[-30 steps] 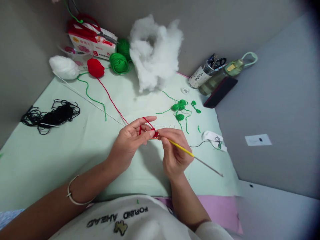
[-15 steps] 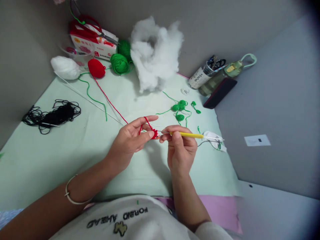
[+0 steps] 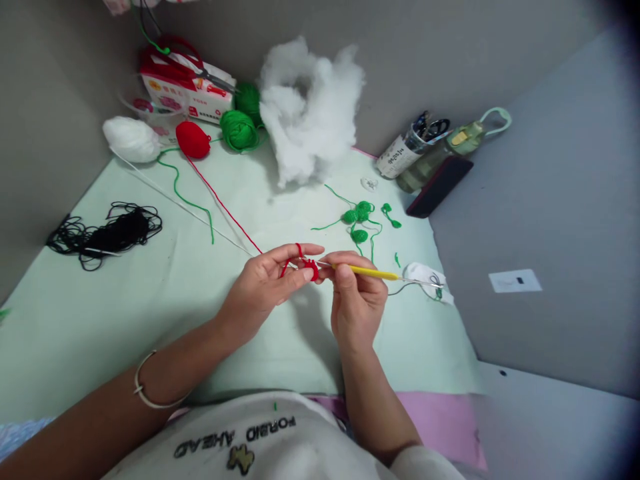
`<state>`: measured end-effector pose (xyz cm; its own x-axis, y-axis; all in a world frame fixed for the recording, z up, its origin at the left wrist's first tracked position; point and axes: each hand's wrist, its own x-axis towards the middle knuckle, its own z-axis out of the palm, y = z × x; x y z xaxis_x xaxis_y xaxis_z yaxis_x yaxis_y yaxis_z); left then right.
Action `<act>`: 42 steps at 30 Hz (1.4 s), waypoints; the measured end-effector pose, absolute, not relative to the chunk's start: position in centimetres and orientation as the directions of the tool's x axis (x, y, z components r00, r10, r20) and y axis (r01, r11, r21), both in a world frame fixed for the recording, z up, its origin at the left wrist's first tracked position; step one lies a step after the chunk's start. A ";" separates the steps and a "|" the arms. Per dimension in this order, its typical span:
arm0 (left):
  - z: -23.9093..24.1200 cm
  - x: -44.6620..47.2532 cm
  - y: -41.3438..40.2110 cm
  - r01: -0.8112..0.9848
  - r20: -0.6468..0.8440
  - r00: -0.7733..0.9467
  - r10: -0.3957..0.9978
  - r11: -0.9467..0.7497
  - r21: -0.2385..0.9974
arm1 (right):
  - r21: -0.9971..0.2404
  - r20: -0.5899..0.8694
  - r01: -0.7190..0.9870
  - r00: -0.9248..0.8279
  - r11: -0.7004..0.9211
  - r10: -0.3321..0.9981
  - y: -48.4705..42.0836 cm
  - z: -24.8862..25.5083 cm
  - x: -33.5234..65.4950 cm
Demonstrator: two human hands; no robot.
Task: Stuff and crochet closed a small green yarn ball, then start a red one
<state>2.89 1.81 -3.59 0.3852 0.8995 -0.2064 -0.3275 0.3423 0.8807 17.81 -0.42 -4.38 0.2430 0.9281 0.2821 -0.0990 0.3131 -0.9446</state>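
My left hand [image 3: 267,283] pinches a small red crochet piece [image 3: 311,269], with the red yarn strand [image 3: 225,208] looped over its forefinger. That strand runs back across the pale green mat [image 3: 150,293] to a red yarn ball [image 3: 193,139]. My right hand [image 3: 356,300] is closed on a yellow-handled crochet hook [image 3: 373,273]; the hook's tip is at the red piece and its metal shaft points right. Both hands hover above the mat's middle.
At the back lie a white yarn ball [image 3: 131,139], green yarn balls [image 3: 241,127], a heap of white stuffing [image 3: 310,110] and a red-white box with scissors [image 3: 186,83]. Black thread [image 3: 107,230] lies left. Green crochet bits [image 3: 361,217], a jar [image 3: 407,150], a bottle [image 3: 450,147] and a phone [image 3: 439,187] sit right.
The right hand swung the hook from pointing down-right to nearly level, and drew it back from the red piece. My left forefinger curled down closer to the work.
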 end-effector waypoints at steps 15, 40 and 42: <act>-0.8 2.0 -0.9 -0.430 -0.186 0.625 0.759 0.533 0.729 | -0.903 0.139 -0.378 0.192 0.204 0.972 -3.5 -0.7 18.1; 1.0 0.4 -8.5 -0.491 -0.088 0.299 0.950 0.232 0.839 | -0.882 0.453 -0.081 0.126 0.464 0.882 -10.1 0.4 14.8; 1.0 0.9 -8.3 -0.488 -0.095 0.340 0.936 0.262 0.832 | -0.887 0.446 -0.077 0.112 0.455 0.888 -10.0 0.3 15.2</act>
<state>0.87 -8.32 0.96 0.3402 0.9356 -0.0948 -0.4884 0.2619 0.8324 15.22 -9.98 0.33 0.1123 0.8882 0.4456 -0.0766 0.4548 -0.8873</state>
